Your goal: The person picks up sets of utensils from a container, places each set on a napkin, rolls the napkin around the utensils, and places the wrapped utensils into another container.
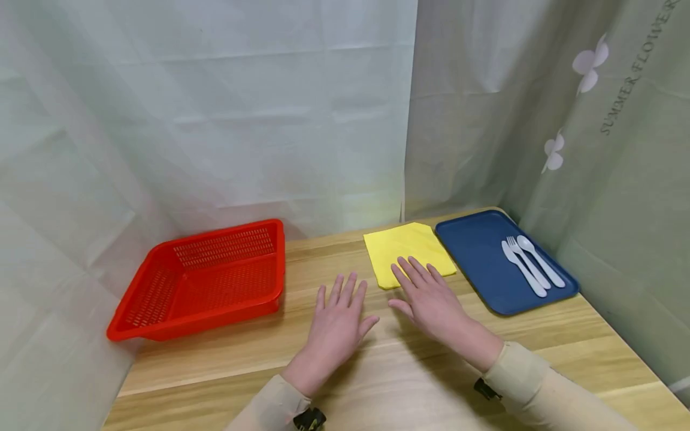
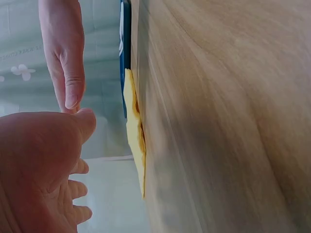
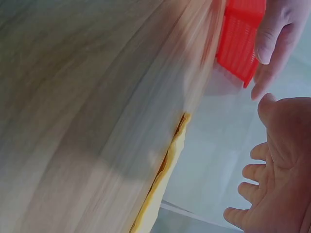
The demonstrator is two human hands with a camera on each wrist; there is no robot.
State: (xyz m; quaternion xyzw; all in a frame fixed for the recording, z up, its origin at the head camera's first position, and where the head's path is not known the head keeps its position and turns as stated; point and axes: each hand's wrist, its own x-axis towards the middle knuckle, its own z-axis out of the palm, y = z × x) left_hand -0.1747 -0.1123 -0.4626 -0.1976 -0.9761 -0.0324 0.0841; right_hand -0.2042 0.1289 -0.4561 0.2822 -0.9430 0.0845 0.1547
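Both hands hover palm down above the wooden table, fingers straight and spread, with nothing in them. In the head view the left hand (image 1: 336, 329) is over bare wood, between the red basket and the yellow cloth. My right hand (image 1: 431, 302) is nearest the folded yellow cloth (image 1: 404, 248), its fingertips overlapping the cloth's near edge in this view. Both wrist views show a gap between palms and tabletop. The cloth (image 2: 136, 136) lies flat, its layered edge facing me. Right of it, a blue tray (image 1: 474, 251) carries a white knife (image 1: 523, 268), fork (image 1: 530, 263) and spoon (image 1: 541, 261).
A red perforated plastic basket (image 1: 215, 287) stands at the table's left. Pale curtains (image 1: 242, 120) hang close behind the table and along both sides. The wooden tabletop (image 1: 399, 383) stretches in front of the cloth toward me.
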